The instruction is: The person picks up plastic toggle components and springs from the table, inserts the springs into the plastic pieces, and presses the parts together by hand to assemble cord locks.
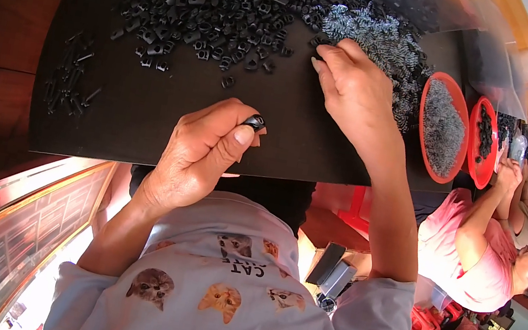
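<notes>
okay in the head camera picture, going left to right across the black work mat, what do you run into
Small cluster of black stick-like pieces → left hand pinching a small black part → right hand reaching into the pile of metal springs → red bowl of springs → red bowl of black parts.

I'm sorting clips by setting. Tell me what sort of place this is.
Probably a small hand-assembly workshop: heaps of small black plastic parts and metal springs cover a black worktable, red bowls hold more, and another person works alongside.
</notes>
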